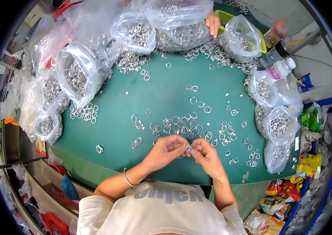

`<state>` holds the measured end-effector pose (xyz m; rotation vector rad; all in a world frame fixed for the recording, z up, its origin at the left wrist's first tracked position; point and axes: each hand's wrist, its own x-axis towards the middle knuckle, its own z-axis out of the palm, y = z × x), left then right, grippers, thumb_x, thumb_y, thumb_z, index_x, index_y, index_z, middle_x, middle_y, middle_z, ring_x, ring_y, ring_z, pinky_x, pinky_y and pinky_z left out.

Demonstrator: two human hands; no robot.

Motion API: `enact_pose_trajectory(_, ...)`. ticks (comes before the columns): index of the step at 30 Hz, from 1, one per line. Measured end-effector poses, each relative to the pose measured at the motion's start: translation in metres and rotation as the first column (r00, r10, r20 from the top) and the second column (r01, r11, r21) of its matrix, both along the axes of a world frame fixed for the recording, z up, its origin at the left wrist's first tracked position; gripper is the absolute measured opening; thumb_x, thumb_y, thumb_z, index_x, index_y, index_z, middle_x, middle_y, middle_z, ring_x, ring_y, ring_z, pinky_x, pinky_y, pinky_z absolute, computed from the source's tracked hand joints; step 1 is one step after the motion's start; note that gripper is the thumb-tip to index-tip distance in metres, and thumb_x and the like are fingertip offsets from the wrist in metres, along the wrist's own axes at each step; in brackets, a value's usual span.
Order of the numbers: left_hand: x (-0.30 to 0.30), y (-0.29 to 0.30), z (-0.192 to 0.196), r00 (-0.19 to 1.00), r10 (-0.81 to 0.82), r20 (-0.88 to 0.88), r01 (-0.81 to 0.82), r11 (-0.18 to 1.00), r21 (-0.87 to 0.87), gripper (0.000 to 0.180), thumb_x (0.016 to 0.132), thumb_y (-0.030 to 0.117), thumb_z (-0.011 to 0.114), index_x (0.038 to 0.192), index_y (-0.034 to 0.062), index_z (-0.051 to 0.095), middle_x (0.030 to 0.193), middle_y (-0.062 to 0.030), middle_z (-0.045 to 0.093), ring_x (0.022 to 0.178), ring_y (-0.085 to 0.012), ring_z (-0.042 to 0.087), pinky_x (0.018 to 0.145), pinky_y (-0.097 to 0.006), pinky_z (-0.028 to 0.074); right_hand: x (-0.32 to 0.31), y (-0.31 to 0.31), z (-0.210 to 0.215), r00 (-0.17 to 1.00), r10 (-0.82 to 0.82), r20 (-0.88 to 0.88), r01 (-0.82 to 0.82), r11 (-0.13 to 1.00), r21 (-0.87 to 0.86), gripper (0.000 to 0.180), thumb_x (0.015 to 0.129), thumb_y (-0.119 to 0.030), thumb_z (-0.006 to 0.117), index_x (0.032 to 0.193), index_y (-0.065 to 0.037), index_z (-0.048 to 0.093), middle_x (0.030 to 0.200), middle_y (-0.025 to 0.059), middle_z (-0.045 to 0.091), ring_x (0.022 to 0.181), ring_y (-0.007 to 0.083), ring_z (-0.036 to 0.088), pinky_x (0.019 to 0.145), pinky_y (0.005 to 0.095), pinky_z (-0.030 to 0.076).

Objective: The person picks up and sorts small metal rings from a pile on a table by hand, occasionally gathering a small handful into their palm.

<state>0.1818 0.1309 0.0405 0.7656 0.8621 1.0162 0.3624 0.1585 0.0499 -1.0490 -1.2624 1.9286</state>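
At the near edge of the green table my left hand (pixel 165 150) and my right hand (pixel 209 157) meet fingertip to fingertip. Both are closed in a pinch on a small silver ring (pixel 189 149); the fingers hide part of it. Just beyond my hands lies a loose cluster of silver rings (pixel 181 124). More loose rings (pixel 227 131) are scattered by my right hand, and a few (pixel 136 142) lie beyond my left wrist. A separate patch of rings (pixel 84 112) sits farther left.
Clear plastic bags of rings (pixel 76 76) line the left, and others (pixel 179 31) the far side. Ring bags (pixel 279 125) and a white bottle (pixel 283 68) stand at the right. Another person's hand (pixel 213 24) rests by a far bag. Drawers (pixel 52 176) stand open at lower left.
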Motion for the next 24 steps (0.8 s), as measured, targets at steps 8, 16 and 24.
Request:
enact_pose_trajectory(8, 0.011, -0.007, 0.005, 0.999, 0.051, -0.002, -0.051, 0.992, 0.113, 0.012, 0.087, -0.004, 0.058, 0.099, -0.0029, 0.057, 0.105, -0.0072, 0.055, 0.092, -0.0106, 0.055, 0.079, -0.025, 0.046, 0.010, -0.001, 0.003, 0.935, -0.084, -0.343, -0.098, 0.871, -0.481, 0.014, 0.097, -0.017, 0.048, 0.087, -0.008, 0.051, 0.062, -0.0046, 0.037, 0.052, 0.0040, 0.031, 0.045, 0.0195, 0.022)
enact_pose_trajectory(16, 0.012, -0.011, 0.016, 0.975, 0.061, -0.213, -0.030, 0.989, 0.143, 0.013, 0.086, -0.006, 0.059, 0.099, -0.0037, 0.059, 0.096, -0.0076, 0.061, 0.088, -0.0133, 0.061, 0.073, -0.025, 0.051, 0.006, -0.018, 0.004, 0.980, -0.095, -0.175, 0.035, 0.947, -0.319, 0.013, 0.094, -0.016, 0.052, 0.084, -0.008, 0.053, 0.061, -0.0060, 0.037, 0.050, 0.0028, 0.027, 0.044, 0.0203, 0.019)
enact_pose_trajectory(24, 0.034, -0.019, 0.026, 0.800, 0.204, -0.565, 0.149, 0.843, 0.516, 0.015, 0.078, -0.009, 0.064, 0.090, -0.0004, 0.065, 0.097, -0.0110, 0.064, 0.082, -0.0175, 0.063, 0.072, -0.027, 0.051, 0.025, -0.039, -0.005, 0.829, -0.339, -0.445, 0.073, 0.854, -0.515, 0.016, 0.094, -0.017, 0.048, 0.084, -0.005, 0.052, 0.065, 0.0013, 0.045, 0.049, 0.0067, 0.036, 0.043, 0.0223, 0.027)
